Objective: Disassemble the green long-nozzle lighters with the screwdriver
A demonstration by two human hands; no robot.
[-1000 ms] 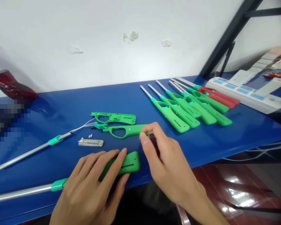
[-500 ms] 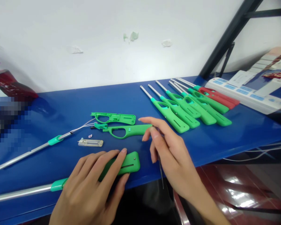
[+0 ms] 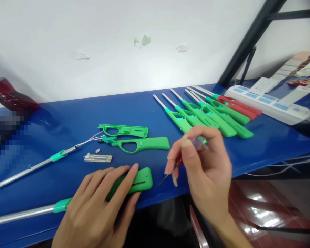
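Near the table's front edge, my left hand (image 3: 95, 206) is wrapped over a green lighter (image 3: 143, 179), whose metal tube points left. My right hand (image 3: 201, 162) pinches a small screwdriver (image 3: 179, 160) with a red and clear handle; its thin tip slants down-left, apart from the lighter's end. Beyond my left hand lie an open green shell half (image 3: 134, 131), a second green shell half (image 3: 155, 143), a clear fuel tank (image 3: 98, 158) and a tiny pale part (image 3: 97, 151). A loose metal tube (image 3: 33, 168) with wires lies at the left.
Several green lighters (image 3: 224, 127) and red ones (image 3: 244, 107) lie in a row at the back right. Beside them is a white power strip (image 3: 268, 105). A bottle of dark red liquid (image 3: 12, 96) stands at the left, and a black metal frame (image 3: 248, 41) rises at the right.
My right hand has turned and shifted right and slightly down; the screwdriver has swung so its tip points toward the held lighter's end. My left hand keeps its hold. The view has shifted slightly.
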